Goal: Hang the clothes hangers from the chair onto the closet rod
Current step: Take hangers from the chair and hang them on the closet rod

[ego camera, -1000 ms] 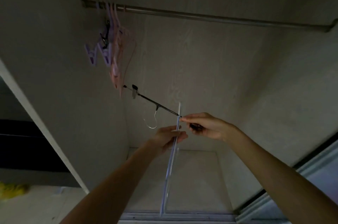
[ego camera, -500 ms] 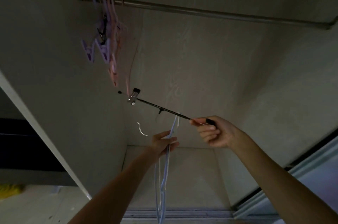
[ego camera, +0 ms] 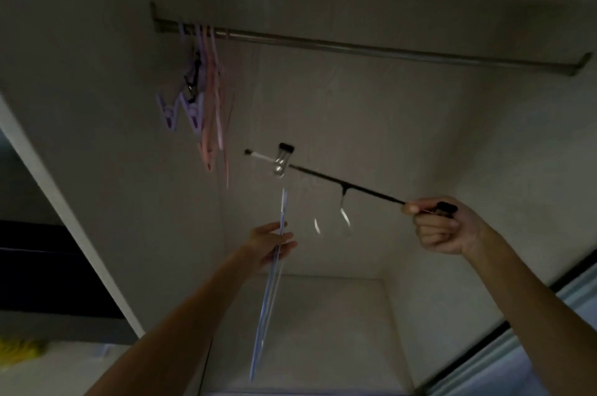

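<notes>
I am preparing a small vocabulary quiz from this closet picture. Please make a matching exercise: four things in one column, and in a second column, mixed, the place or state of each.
Things:
1. black clip hanger
2. pale blue hanger
3. pink and purple hangers
4. closet rod

Places or states:
A. hooked at the rod's left end
B. pinched at one end by the right hand
C. fixed across the closet, near the top
D. held by the left hand, pointing downward

Pairs: 1-B, 2-D, 3-A, 4-C
</notes>
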`<state>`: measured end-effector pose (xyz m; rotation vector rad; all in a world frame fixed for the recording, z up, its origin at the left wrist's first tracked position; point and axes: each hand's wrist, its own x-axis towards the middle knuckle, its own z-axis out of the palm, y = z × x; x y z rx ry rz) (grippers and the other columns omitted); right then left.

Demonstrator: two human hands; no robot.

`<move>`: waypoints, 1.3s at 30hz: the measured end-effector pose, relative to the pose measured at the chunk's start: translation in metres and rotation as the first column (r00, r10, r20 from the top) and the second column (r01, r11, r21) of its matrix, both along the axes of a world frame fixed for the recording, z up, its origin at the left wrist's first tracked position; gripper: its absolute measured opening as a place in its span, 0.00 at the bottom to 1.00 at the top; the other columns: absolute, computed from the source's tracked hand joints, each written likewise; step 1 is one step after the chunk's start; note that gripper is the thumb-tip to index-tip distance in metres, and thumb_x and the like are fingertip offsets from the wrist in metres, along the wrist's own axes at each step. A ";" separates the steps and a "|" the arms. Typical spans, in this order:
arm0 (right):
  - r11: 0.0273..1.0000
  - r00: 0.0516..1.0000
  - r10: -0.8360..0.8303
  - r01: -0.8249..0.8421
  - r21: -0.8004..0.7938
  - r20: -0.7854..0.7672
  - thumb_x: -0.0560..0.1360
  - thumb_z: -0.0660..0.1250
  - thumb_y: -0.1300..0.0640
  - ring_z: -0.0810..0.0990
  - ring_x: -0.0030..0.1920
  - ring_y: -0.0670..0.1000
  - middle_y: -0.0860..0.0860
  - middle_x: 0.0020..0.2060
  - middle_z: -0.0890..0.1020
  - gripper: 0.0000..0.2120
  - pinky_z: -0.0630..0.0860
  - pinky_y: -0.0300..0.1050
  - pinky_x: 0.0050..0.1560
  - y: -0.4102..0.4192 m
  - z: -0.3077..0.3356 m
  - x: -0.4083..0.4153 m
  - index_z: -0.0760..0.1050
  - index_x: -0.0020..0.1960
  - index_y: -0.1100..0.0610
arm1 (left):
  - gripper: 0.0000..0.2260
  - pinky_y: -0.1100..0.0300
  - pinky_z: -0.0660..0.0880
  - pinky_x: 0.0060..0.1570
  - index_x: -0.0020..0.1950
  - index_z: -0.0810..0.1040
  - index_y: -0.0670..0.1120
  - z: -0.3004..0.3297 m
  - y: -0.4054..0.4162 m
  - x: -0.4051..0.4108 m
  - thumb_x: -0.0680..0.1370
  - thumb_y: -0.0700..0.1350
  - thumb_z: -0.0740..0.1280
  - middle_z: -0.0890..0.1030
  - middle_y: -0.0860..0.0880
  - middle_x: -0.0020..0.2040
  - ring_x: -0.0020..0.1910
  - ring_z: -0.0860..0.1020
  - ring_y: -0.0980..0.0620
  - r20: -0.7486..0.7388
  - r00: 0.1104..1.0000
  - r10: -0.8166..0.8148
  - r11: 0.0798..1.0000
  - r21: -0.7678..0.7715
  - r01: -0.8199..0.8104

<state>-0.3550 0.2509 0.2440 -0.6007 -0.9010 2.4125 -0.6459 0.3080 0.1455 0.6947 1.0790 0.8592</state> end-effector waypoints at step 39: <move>0.746 0.759 -0.651 0.646 -0.161 0.029 0.80 0.52 0.46 0.79 0.45 0.56 0.61 0.48 0.80 0.22 0.82 0.48 0.35 0.167 0.077 -0.181 0.73 0.55 0.64 | 0.12 0.65 0.76 0.21 0.42 0.71 0.43 0.093 0.064 -0.056 0.78 0.27 0.58 0.77 0.43 0.40 0.19 0.79 0.54 -0.122 0.987 0.102 0.994 0.042 -0.097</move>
